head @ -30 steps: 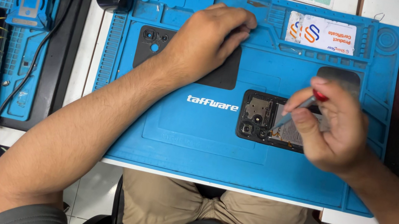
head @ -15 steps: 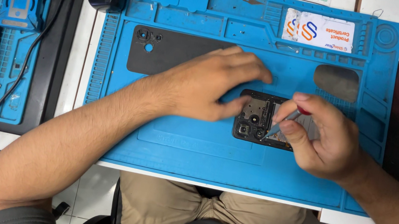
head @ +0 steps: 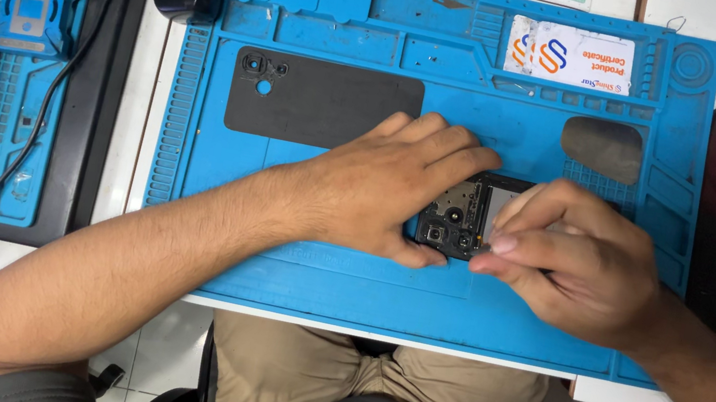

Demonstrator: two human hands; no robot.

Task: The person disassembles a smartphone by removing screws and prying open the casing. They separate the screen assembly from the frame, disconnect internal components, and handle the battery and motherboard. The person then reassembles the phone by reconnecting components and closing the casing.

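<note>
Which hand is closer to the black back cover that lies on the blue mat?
The left hand. Its fingers lie just beside the right end of the back cover, on the opened phone. The right hand is farther right, past the phone.

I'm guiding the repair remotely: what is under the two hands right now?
An opened phone lies on the blue work mat, its camera end and inner parts showing. The left hand grips that end; the right hand covers the rest, so anything pinched there is hidden.
</note>
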